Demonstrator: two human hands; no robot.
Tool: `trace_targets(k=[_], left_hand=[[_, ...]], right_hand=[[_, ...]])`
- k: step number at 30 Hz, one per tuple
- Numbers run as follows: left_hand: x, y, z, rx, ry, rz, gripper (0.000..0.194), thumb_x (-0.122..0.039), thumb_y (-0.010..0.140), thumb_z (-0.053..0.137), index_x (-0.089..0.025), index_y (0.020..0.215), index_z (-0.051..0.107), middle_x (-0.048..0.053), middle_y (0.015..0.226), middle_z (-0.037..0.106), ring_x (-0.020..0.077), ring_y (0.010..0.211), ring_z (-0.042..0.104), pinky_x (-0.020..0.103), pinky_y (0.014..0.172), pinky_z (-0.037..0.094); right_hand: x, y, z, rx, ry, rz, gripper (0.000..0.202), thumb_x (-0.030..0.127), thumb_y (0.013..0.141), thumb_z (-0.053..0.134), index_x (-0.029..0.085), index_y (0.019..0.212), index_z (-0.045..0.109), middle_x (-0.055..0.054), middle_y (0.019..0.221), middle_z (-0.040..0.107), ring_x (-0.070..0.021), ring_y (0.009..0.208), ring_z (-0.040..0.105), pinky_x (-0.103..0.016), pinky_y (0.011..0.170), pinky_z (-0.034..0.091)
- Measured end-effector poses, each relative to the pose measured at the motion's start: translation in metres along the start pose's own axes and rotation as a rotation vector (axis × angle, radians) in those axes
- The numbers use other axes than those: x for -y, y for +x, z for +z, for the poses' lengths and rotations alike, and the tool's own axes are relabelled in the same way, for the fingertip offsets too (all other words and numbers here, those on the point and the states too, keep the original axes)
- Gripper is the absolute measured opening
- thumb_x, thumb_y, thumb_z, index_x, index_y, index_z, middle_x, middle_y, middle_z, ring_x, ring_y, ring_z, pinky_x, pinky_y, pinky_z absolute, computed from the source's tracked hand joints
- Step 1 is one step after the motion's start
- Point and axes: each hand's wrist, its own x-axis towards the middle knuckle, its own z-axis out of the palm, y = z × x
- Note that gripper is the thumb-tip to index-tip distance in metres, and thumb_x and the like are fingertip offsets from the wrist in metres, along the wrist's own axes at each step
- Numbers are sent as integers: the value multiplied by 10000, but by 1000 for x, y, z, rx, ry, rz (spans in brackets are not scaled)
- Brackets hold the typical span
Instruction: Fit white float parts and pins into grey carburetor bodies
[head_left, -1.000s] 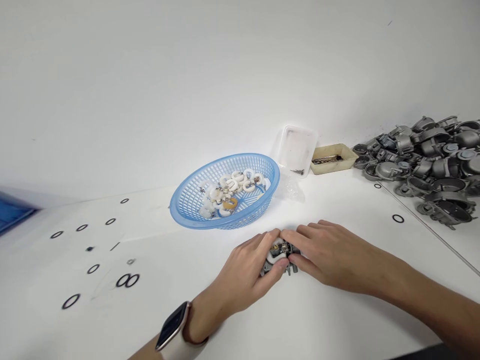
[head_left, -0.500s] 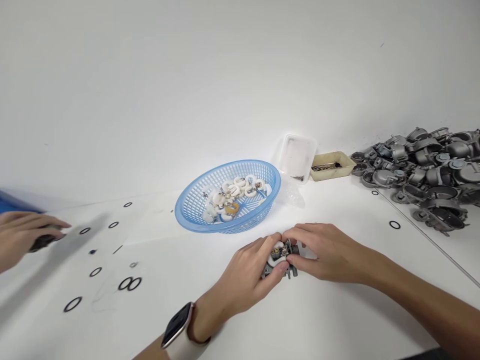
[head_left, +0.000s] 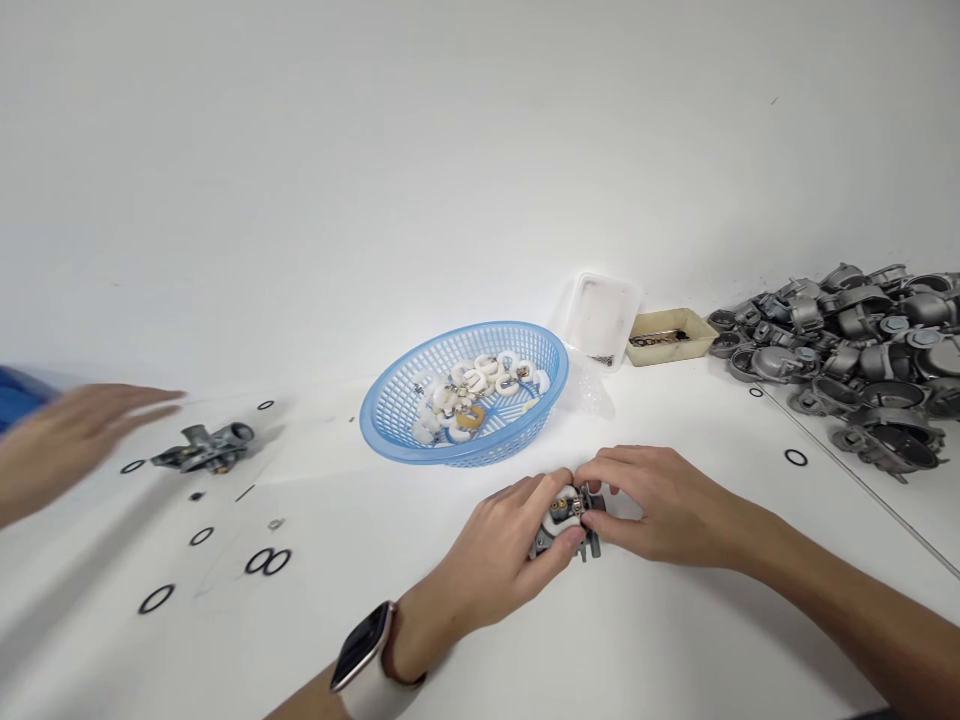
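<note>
A metal carburetor body (head_left: 540, 545) lies on the white table with its open side up, a white float (head_left: 559, 525) and brass jets showing inside. My left hand (head_left: 506, 540) is wrapped around its left side, thumb at the front. From the right, my right hand (head_left: 645, 505) pinches at the hinge end of the float with thumb and forefinger. Whatever small part those fingertips hold is mostly hidden. Just behind my hands stands a blue plastic basket (head_left: 371, 440) with several white floats (head_left: 480, 380) and one orange-brown float (head_left: 470, 417).
Several bowl-shaped metal parts (head_left: 862, 350) are heaped at the right. A cream tray (head_left: 641, 352) and a white box (head_left: 604, 310) stand against the wall. Black rings (head_left: 156, 599) lie at left, near another carburetor (head_left: 210, 448) and a co-worker's hand (head_left: 82, 435).
The co-worker's hand has let go of the other carburetor, which now rests on the table at left. My hands keep nearly the same hold; the view has shifted slightly.
</note>
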Motion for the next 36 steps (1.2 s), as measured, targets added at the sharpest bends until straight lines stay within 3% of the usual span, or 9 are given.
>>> trace_targets(k=[22,30,36], left_hand=[[-1,2,-1,19,23,6,202,-355,1033,437,-269,1215,426,3,1007,686,232,840,656,329,695,464],[0,1,-1,20,8,-23,235,-374,1044,419,-275,1257,428,15,1057,702,242,863,676,340,713,478],[0,2,-2,42,-16,-41,233,-397,1048,416,-277,1247,437,10,1044,702,244,874,675,347,721,479]], right_hand=[[-10,1,6,-83,25,-154,77,183,917,627,182,952,696,6,821,660,-144,781,599,-277,717,459],[-11,2,6,-76,14,-15,141,238,896,690,226,1035,714,20,888,694,-149,811,623,-285,733,463],[-12,2,6,-71,48,-44,166,231,910,663,236,1071,704,21,921,700,-144,816,624,-280,737,470]])
